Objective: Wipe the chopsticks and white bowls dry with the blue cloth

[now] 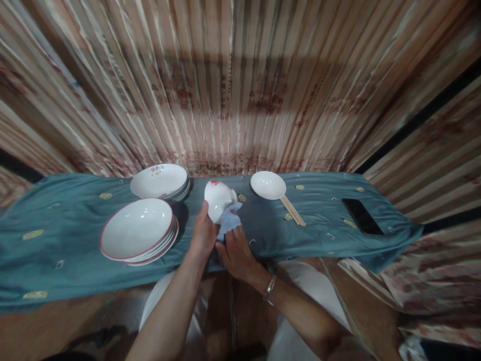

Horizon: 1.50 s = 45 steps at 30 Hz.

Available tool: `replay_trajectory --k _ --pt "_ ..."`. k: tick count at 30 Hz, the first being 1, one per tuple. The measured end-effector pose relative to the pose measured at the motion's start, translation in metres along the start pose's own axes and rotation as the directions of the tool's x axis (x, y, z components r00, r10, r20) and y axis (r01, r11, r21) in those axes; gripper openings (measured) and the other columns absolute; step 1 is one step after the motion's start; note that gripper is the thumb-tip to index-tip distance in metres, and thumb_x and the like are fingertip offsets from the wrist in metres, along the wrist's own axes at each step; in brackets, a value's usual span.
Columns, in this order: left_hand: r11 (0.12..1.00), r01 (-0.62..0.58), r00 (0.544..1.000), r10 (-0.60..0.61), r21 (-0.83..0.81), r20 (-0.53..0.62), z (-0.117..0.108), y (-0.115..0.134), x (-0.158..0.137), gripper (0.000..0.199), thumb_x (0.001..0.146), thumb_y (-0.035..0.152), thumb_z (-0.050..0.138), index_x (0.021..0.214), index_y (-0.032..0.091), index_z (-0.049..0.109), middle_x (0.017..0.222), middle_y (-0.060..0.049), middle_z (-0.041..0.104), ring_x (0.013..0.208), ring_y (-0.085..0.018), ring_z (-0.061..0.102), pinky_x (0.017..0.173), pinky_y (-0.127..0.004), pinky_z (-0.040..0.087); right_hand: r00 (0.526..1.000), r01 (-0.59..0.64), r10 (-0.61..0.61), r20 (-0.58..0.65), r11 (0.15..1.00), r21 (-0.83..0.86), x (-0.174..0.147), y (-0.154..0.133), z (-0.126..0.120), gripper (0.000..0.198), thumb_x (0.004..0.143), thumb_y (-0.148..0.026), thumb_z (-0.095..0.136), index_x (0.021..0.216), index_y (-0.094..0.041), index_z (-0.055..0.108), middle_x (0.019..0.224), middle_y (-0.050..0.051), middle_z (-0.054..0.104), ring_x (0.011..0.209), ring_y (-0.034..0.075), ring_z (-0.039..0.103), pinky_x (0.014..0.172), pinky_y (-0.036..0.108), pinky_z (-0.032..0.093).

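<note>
A: Where's the flowered porcelain bowl (215, 199)?
B: Tipped on its side, foot to the right, between the hands near the middle of the tabletop (315, 205). The left hand (204, 233) grips its side, thumb against the wall; I can't see all those fingers. The right hand (236, 250) has its fingers clamped on a blue cloth (230, 220) by the foot.
A: What might go wrong?
B: The glaze looks smooth, so a hard push from the cloth could twist the bowl out of the left grip. A swing left could knock the red-rimmed dishes (137, 228), whose stack sits unevenly.
A: And the edges?
B: The near edge runs under the forearms, so a dropped bowl could roll off. The red-rimmed stack is near that edge too, with the flowered plates (160, 181) behind it.
A: More room rightward?
B: Yes, up to the white bowl (268, 185) and the chopsticks (293, 210) reaching out past its rim. Beyond them there's a wider stretch before the phone (362, 216).
</note>
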<state>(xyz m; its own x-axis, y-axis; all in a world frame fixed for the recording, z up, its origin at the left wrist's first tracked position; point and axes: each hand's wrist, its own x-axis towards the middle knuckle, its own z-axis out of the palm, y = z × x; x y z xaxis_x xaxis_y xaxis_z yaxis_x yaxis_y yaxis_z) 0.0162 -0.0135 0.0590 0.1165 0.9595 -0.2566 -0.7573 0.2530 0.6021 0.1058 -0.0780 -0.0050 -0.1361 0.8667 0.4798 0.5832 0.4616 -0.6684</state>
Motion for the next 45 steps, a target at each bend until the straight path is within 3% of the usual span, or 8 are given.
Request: replay_trajectory --k 3,7,13,20,25,31,39,45 --pt "0.999 -0.041 0.999 0.041 0.025 -0.018 -0.003 -0.002 0.001 0.039 0.085 0.04 0.059 0.105 0.009 0.068 0.094 -0.011 0.075 0.105 -0.026 0.065 0.098 -0.036 0.046 0.987 0.157 -0.159 -0.003 0.975 -0.156 0.009 0.0 -0.008 0.025 0.092 -0.032 0.049 0.104 -0.012 0.058 0.127 0.022 0.054 0.143 0.032 0.021 0.113 0.06 0.025" --pt "0.99 -0.107 0.994 0.109 0.092 -0.016 -0.007 -0.006 0.002 0.037 0.076 0.04 0.069 0.097 0.01 0.07 0.084 -0.008 0.075 0.095 -0.024 0.068 0.09 -0.035 0.049 0.977 0.187 -0.21 -0.033 0.922 -0.339 0.02 0.004 -0.015 0.027 0.091 -0.031 0.05 0.101 -0.008 0.058 0.134 0.026 0.047 0.145 0.035 0.011 0.109 0.063 0.027" --pt "0.964 -0.168 0.986 0.161 0.204 0.054 -0.009 -0.011 0.001 0.038 0.064 0.047 0.077 0.078 0.012 0.072 0.069 -0.005 0.072 0.074 -0.018 0.066 0.073 -0.027 0.049 0.982 0.086 -0.144 -0.118 0.913 -0.4 0.034 0.012 -0.027 0.027 0.094 -0.033 0.043 0.1 -0.011 0.057 0.117 0.022 0.056 0.129 0.033 0.039 0.106 0.059 0.033" --pt "0.955 -0.176 0.984 0.172 0.238 0.039 -0.005 -0.014 0.0 0.039 0.058 0.048 0.081 0.075 0.014 0.073 0.073 -0.007 0.074 0.083 -0.022 0.068 0.076 -0.028 0.05 0.964 -0.151 0.126 -0.236 0.984 -0.092 0.043 0.031 -0.034 0.031 0.096 -0.037 0.032 0.1 -0.016 0.054 0.1 0.018 0.06 0.102 0.029 0.055 0.091 0.049 0.045" --pt "0.97 -0.168 0.986 0.162 0.173 0.049 -0.005 -0.015 0.004 0.041 0.06 0.048 0.08 0.081 0.014 0.073 0.081 -0.009 0.076 0.1 -0.027 0.067 0.088 -0.033 0.05 0.886 -0.378 0.42 -0.199 0.9 0.218 0.042 0.04 -0.034 0.031 0.092 -0.045 0.035 0.09 -0.021 0.053 0.08 0.006 0.061 0.077 0.021 0.059 0.076 0.034 0.046" --pt "0.982 -0.144 0.99 0.143 0.122 0.016 -0.012 -0.017 0.011 0.038 0.07 0.044 0.074 0.087 0.01 0.071 0.09 -0.012 0.075 0.106 -0.026 0.065 0.096 -0.036 0.047 0.842 -0.448 0.515 -0.162 0.833 0.324 0.036 0.035 -0.024 0.033 0.09 -0.046 0.034 0.083 -0.021 0.054 0.078 0.005 0.062 0.082 0.021 0.059 0.078 0.033 0.046" --pt "0.986 -0.16 0.985 0.163 0.048 -0.052 -0.009 -0.012 0.013 0.029 0.079 0.038 0.066 0.089 0.011 0.07 0.094 -0.011 0.075 0.107 -0.024 0.065 0.1 -0.033 0.045 0.892 -0.405 0.436 -0.115 0.887 0.22 0.012 0.019 0.008 0.042 0.093 -0.047 0.035 0.112 -0.015 0.055 0.116 0.016 0.061 0.113 0.024 0.055 0.1 0.04 0.041" --pt "0.991 -0.12 0.99 0.125 0.066 -0.068 -0.01 -0.007 0.009 0.032 0.078 0.04 0.068 0.09 0.01 0.07 0.082 -0.009 0.076 0.094 -0.023 0.07 0.087 -0.031 0.052 0.985 -0.172 0.172 -0.033 0.985 -0.015 0.002 0.003 0.006 0.033 0.097 -0.034 0.031 0.105 -0.017 0.058 0.097 0.013 0.063 0.1 0.025 0.058 0.093 0.047 0.048"
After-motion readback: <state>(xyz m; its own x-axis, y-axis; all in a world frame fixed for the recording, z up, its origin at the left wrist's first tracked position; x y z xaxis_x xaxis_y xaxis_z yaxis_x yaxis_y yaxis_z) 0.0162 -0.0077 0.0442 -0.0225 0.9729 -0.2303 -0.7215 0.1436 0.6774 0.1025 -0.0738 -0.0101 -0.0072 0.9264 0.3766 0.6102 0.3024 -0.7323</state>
